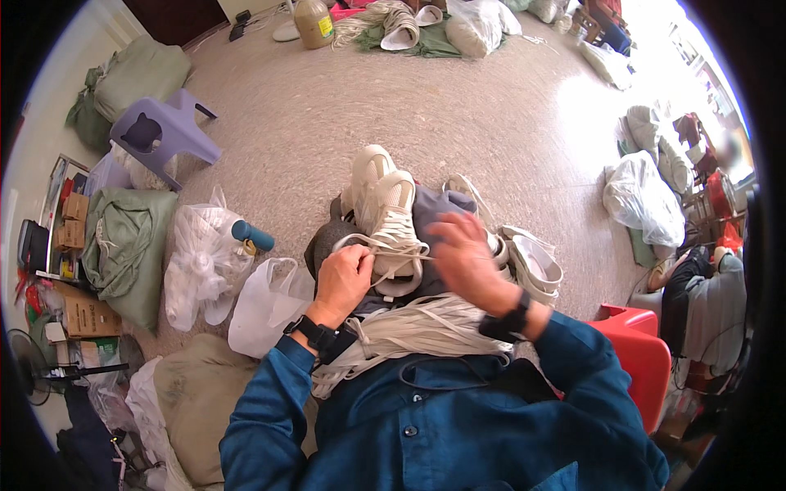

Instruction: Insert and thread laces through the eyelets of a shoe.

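Closest to me is the big bundle of flat white laces draped across my lap, right over my blue shirt, running from under my left wrist to under my right one. Both wrists have a black watch band on them.

My left hand has its grip closed, pinching a lace right at the heel end of the white sneaker sitting on my knees. That lace runs over to my right hand, which is a bit blurry; the fingers look loosely curled, but honestly I can't tell if that grip is actually closed on the lace or just touching it. The sneaker points away from me, toe up, and there's a second white shoe just behind it, touching it.

Just right of my knees is a stack of white shoe soles. A red plastic stool is beside my right elbow. On my left there are white plastic bags stuffed with stuff and a teal bottle lying between them.

Further out on the floor: a purple plastic stool, green sacks, and at the far end a big amber jug next to another heap of laces.
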A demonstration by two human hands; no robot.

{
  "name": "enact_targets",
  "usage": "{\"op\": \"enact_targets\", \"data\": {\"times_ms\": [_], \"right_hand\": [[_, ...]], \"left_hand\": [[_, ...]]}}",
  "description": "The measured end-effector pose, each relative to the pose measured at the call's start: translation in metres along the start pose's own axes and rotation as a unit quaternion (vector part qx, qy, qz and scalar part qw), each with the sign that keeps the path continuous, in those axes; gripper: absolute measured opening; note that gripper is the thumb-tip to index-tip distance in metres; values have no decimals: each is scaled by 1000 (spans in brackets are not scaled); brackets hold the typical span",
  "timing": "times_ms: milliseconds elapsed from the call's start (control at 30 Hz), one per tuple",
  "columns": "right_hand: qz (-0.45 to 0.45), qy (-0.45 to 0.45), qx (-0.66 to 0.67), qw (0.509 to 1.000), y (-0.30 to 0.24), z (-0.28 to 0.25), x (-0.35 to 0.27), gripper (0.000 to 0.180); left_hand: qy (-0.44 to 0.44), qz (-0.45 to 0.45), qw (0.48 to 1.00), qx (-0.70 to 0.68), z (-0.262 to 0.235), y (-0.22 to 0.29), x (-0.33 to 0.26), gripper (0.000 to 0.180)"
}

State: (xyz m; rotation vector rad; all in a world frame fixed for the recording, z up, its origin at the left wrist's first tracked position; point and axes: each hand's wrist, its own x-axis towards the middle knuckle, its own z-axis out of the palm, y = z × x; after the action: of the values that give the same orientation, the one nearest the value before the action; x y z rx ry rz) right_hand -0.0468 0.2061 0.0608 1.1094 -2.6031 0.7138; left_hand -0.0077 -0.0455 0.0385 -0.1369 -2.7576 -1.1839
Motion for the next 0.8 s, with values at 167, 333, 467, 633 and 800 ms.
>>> {"op": "enact_targets", "data": {"times_ms": [167, 333, 467, 633, 800], "right_hand": [[119, -42, 48, 991, 41, -44, -88, 10], [153, -39, 122, 980, 20, -36, -76, 17], [144, 1, 132, 981, 16, -25, -50, 30], [88, 0, 90, 992, 4, -6, -24, 31], [78, -12, 91, 993, 2, 6, -21, 23]], "left_hand": [[-1, 2, 1000, -6, 0, 2, 2, 14], [-23, -59, 996, -57, -3, -9, 5, 15], [-15, -68, 996, -58, -3, 0, 13, 18], [10, 38, 997, 69, -6, -2, 23, 10], [-68, -39, 988, -135, -21, -5, 25, 8]]}}
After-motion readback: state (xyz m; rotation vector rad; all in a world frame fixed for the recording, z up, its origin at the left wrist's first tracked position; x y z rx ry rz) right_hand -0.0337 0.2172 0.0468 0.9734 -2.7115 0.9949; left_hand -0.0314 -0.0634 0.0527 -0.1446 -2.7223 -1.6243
